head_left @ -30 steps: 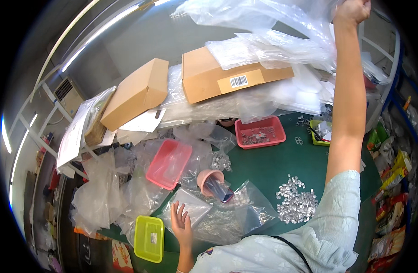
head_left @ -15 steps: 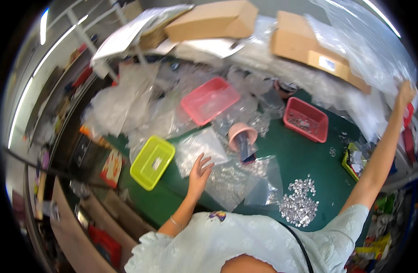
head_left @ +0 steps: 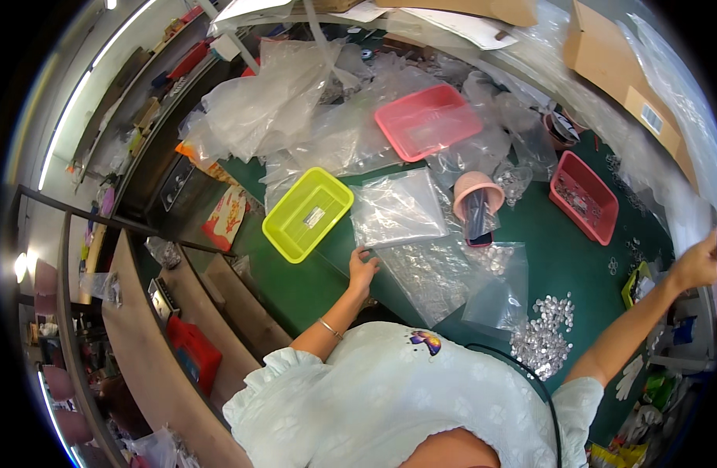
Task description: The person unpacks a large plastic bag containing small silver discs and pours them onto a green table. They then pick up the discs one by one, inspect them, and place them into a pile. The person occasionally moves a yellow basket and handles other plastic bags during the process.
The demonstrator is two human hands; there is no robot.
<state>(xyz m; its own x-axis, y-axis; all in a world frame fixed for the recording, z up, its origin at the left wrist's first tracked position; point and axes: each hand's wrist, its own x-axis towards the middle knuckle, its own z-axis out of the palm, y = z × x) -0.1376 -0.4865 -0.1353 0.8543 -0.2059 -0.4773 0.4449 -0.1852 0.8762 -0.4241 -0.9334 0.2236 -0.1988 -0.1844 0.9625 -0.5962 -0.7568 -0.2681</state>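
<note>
The left hand (head_left: 363, 271) hangs low over the near side of the table (head_left: 276, 290), its fingers loosely bent and apart, with nothing visible in the grasp. Its fingertips are at the near edge of a flat pile of clear plastic bags (head_left: 399, 207); I cannot tell whether they touch. The right hand (head_left: 695, 264) reaches out to the far right, where the view cuts off its fingers, so I cannot tell what it holds.

Those bags look light, limp and slippery, likely to cling together and crease easily; a pinch at a loose near corner, rubbing the layers apart, should suit them best.

Left of the pile sits a lime tray (head_left: 294, 224); to its right, a pink cup (head_left: 461, 201) lies tipped. Nearer, on the right, small silver pieces (head_left: 543, 339) are heaped loose. Farther out are a pink tray (head_left: 421, 118) and a red tray (head_left: 592, 181).
</note>
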